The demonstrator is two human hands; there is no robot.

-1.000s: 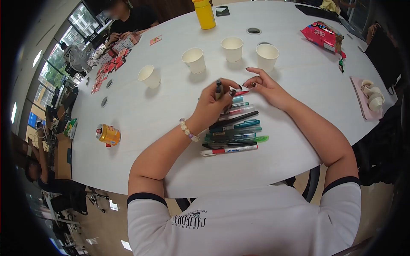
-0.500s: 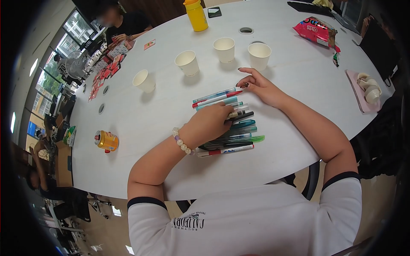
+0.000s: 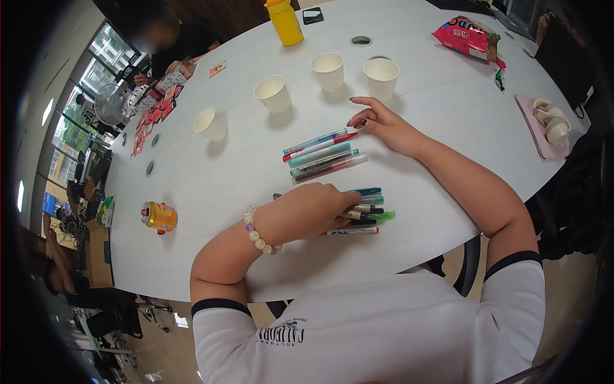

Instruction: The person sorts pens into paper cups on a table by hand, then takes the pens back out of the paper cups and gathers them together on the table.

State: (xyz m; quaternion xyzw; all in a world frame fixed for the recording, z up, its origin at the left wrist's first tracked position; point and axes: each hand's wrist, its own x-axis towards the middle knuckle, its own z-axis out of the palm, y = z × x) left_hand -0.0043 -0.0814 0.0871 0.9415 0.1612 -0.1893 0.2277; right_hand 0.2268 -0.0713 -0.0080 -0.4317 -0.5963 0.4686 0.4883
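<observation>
My left hand [image 3: 316,208], with a beaded bracelet [image 3: 257,235] at its wrist, is closed over a few dark and gold-banded pens [image 3: 366,209]. Its fingers hide most of their length. Around it lie a teal pen [image 3: 368,191], a bright green pen [image 3: 384,217] and a white marker with a red end [image 3: 361,231]. Farther up the table, several pens [image 3: 326,160] lie side by side, among them a red-and-white pen [image 3: 320,148]. Beside that pen's right end rests my right hand [image 3: 390,131], fingers apart and loosely bent, with nothing visible in it.
Several white paper cups [image 3: 273,95] stand in an arc beyond the pens. An orange drink can [image 3: 160,217] is at left, a yellow bottle [image 3: 284,24] at the back. A red snack bag [image 3: 467,37] and pink notebook [image 3: 537,128] lie at right. Another person sits at the far left.
My left hand has moved toward my body with dark pens, leaving a gap between the upper and lower pens. My right hand has stayed nearly in place.
</observation>
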